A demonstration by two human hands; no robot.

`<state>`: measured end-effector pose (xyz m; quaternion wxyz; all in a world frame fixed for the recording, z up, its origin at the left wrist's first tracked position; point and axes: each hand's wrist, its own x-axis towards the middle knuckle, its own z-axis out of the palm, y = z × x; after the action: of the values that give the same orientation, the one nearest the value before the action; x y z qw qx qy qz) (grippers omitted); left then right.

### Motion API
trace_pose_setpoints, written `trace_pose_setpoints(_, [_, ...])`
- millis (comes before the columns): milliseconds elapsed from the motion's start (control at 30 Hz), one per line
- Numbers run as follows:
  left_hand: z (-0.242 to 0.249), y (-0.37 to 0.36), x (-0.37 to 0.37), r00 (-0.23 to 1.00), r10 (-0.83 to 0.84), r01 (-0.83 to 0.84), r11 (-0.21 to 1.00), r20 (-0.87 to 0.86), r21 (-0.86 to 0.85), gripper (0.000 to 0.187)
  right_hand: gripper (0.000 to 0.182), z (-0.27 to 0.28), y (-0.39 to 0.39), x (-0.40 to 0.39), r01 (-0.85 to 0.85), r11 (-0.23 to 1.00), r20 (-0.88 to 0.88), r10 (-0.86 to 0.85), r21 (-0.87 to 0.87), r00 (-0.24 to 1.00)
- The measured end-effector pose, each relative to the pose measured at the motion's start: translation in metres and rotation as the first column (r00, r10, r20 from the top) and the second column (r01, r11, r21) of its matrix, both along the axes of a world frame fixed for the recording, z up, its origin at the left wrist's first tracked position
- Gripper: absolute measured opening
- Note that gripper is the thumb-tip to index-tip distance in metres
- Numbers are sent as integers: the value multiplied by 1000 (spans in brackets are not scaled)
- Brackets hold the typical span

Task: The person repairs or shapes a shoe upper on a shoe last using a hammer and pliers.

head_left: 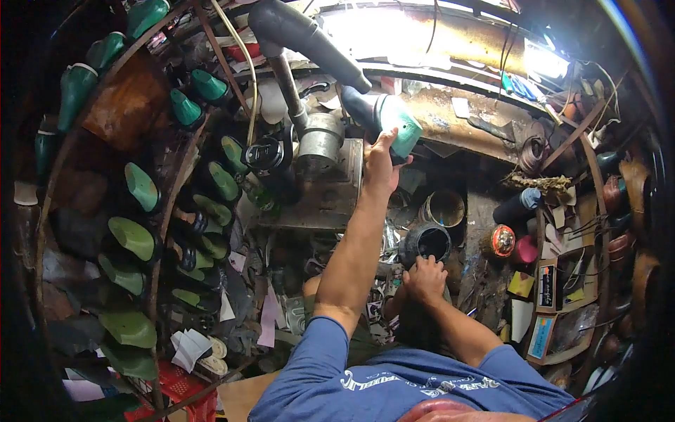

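Observation:
In my left hand, stretched out toward the bench, is a green shoe last with a dark upper on its front part. Fingers and thumb close round its heel end. The dark toe points up and left, close under the mouth of a grey pipe. My right hand lies low near my knee, fingers loosely spread and holding nothing. Its fingertips are right by the rim of a black round pot. Behind that pot stands a round can.
Racks of green shoe lasts fill the left side. A metal box carries the pipe's base. Along the back runs a cluttered bench under bright lamps. At right are a dark bottle, an orange-red round container and small boxes.

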<state>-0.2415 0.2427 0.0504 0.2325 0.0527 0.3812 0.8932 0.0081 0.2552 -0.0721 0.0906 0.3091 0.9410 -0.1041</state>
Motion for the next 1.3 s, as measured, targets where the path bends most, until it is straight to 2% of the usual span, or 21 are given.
trace_pose_setpoints(167, [7, -3, 1, 1000, -5, 5, 1000, -4, 18, 27, 47, 6, -1, -2, -5, 999, -14, 5, -34, 1000])
trace_pose_setpoints(567, [1, 2, 2, 998, 56, -55, 996, 17, -64, 29, 50, 6, 0, -1, 0, 1000, -1, 0, -24, 1000])
trace_pose_setpoints(867, [10, 3, 7, 1000, 30, -30, 999, 1, 12, 31, 47, 2, 1, -1, -2, 999, -6, 1, -41, 1000])
trace_pose_setpoints(1067, [10, 8, 1, 997, 81, -81, 995, 16, -51, 27, 47, 3, 1, -1, -3, 999, -16, 2, -43, 1000])
trace_pose_setpoints(1167, [14, 7, 1, 997, 81, -81, 995, 6, -65, 31, 47, 3, 1, -1, -3, 999, -17, 2, -39, 1000])
trace_pose_setpoints(1233, [31, 5, 9, 985, 173, -168, 975, 18, -148, 40, 46, 0, 1, 0, -10, 1000, -34, 9, -25, 999])
trace_pose_setpoints(1300, [36, 5, 9, 985, 168, -161, 972, 27, -170, 43, 46, 2, 1, 0, -11, 999, -38, 10, -32, 999])
